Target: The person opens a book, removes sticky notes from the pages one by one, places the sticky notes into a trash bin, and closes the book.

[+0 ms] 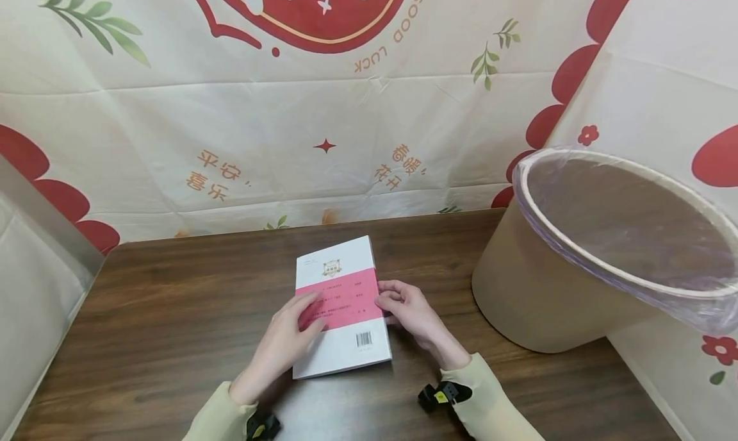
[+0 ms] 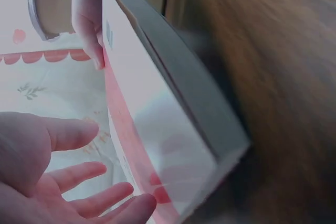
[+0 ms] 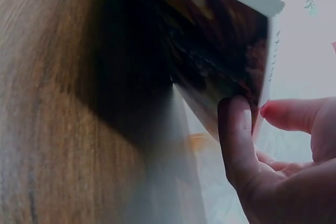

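A book (image 1: 344, 281) with a white cover, a pink band and a barcode is tilted, its right side raised off the table. My right hand (image 1: 414, 311) pinches that side, thumb on top and fingers underneath. In the right wrist view a dark picture cover (image 3: 220, 40) shows on the book's underside, with shadow beneath. My left hand (image 1: 284, 338) is over the pink band near the left edge, fingers spread and loosely bent. In the left wrist view its fingertips (image 2: 143, 203) are right at the cover, and the page edges face the camera.
The brown wooden table (image 1: 173, 313) lies under both hands. At the right stands a large beige bin (image 1: 536, 287) with a clear plastic liner over its rim. A white printed cloth (image 1: 288, 140) hangs behind the table.
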Motion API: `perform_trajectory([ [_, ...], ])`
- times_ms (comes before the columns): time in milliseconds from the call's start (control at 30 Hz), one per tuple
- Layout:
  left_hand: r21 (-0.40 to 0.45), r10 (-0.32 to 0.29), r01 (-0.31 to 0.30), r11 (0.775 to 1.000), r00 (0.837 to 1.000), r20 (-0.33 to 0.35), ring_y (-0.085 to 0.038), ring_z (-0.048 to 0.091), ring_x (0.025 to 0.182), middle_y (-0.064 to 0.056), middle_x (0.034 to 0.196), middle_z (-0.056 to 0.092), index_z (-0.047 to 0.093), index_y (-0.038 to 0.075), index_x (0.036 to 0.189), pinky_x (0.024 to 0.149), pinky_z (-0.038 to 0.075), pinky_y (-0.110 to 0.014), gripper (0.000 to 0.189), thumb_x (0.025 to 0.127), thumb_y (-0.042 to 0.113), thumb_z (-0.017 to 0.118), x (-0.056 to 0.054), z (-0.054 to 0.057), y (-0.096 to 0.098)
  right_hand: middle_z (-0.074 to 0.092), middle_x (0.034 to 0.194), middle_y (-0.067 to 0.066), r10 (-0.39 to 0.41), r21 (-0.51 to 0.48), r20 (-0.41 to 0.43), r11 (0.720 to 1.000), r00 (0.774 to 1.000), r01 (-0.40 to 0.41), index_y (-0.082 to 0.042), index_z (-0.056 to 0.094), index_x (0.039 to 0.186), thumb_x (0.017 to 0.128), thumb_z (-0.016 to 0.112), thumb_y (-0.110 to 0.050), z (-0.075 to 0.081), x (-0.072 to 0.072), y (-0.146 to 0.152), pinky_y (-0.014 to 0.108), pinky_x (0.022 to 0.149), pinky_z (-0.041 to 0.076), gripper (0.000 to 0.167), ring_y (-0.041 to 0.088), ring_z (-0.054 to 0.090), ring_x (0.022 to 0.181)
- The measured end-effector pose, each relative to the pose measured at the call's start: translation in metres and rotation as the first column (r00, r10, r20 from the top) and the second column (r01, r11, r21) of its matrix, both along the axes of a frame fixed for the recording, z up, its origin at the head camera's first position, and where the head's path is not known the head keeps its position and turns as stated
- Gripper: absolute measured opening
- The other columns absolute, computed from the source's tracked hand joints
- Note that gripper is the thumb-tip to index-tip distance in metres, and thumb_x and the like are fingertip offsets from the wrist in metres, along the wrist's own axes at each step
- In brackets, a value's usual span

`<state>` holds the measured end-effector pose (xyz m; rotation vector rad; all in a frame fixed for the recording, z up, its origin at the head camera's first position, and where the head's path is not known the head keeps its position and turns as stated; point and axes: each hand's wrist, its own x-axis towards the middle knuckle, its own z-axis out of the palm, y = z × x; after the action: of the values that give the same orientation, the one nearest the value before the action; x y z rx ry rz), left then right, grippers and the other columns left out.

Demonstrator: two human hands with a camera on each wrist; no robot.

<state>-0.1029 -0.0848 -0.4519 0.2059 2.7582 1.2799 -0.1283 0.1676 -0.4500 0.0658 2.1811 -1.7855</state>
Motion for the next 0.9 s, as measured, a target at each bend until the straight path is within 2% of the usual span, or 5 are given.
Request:
perform_trajectory([
  [200,0.056,-0.018,0.018,0.998,1.000,-0.005,-0.035,0.057,0.143,-0.013,0.150,0.062,0.063,0.011,0.146,0.118,0.046,-0.056,0.050,0.098,0.019,0.072,-0.004,0.010,0.010,0.073,0.122,0.025,-0.066,0.014,-0.048,0.998,0.997,0.066,0.004,0.057,0.141,0.102,0.063,-0.009,0.013,0.002,-0.004,0.040,0.089,0.065,0.042,0.014,0.072,0.093],
  [400,0.153,-0.025,0.016,0.988,0.998,0.059,-0.033,0.058,0.141,-0.010,0.150,0.063,0.061,0.013,0.147,0.118,0.046,-0.057,0.051,0.099,0.022,0.072,-0.010,0.019,0.018,0.074,0.119,0.023,-0.085,0.071,-0.129,0.993,0.988,0.095,0.003,0.062,0.137,0.100,0.066,-0.010,0.030,0.005,-0.006,0.029,0.088,0.063,0.039,0.014,0.073,0.093],
  [633,0.222,-0.027,0.006,0.975,0.995,0.091,-0.036,0.058,0.141,-0.012,0.152,0.061,0.058,0.013,0.149,0.117,0.045,-0.063,0.052,0.100,0.023,0.071,-0.018,0.024,0.026,0.074,0.119,0.022,-0.042,0.112,-0.204,0.991,0.978,0.066,0.001,0.062,0.138,0.101,0.067,-0.014,0.041,0.009,-0.008,0.026,0.088,0.062,0.040,0.019,0.077,0.099],
  [900,0.281,0.019,-0.049,0.959,0.994,0.106,-0.035,0.059,0.133,-0.015,0.148,0.059,0.060,0.013,0.148,0.109,0.053,-0.057,0.050,0.099,0.018,0.071,-0.017,0.027,0.029,0.074,0.122,0.019,0.019,0.113,-0.259,0.994,0.966,0.010,-0.004,0.061,0.141,0.103,0.066,-0.018,0.047,0.012,-0.021,0.030,0.090,0.064,0.041,0.022,0.078,0.102],
])
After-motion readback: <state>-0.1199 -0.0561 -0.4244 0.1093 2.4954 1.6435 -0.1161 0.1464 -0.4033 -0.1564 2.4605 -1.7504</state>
